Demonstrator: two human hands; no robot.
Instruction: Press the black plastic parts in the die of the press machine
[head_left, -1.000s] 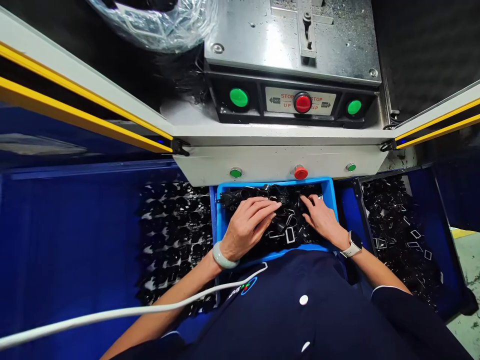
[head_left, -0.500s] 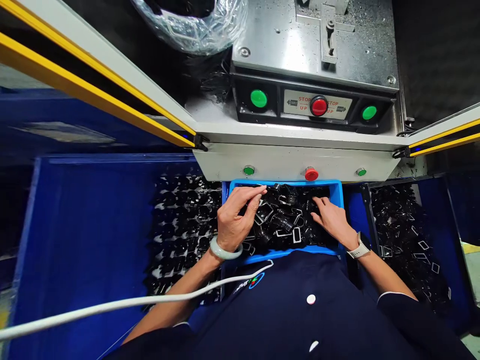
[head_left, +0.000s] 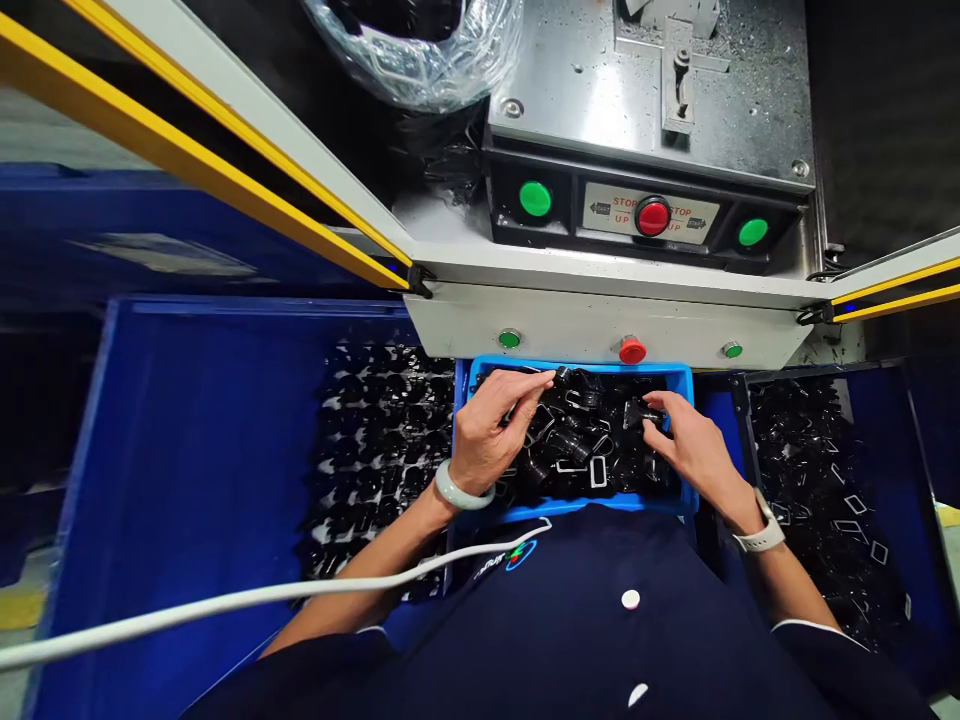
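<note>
Brushed-steel machine plate point(head_left: 645, 100) dusted with metal chips fills the top of the head view, above a black control strip point(head_left: 645, 225) with round green and red buttons. A pale grey housing point(head_left: 600, 330) sits below it, and yellow-edged white guard bars point(head_left: 225, 130) slant off to both sides. Under the housing, a shallow bright-blue plastic tray point(head_left: 577, 510) holds a heap of glossy black plastic parts point(head_left: 589, 440), some with rectangular frames. The left hand point(head_left: 499, 430), with a pale green bangle point(head_left: 463, 487), lies over the heap, fingers close together point(head_left: 525, 392) and tips touching the parts; whether they grip anything is hard to tell. The right hand point(head_left: 694, 450), with a white smartwatch point(head_left: 761, 530), narrows its fingers point(head_left: 664, 405) on what seems one small black part point(head_left: 636, 412) in the tray. Deep-blue bins point(head_left: 202, 450) of black parts stand to the left and right.
</note>
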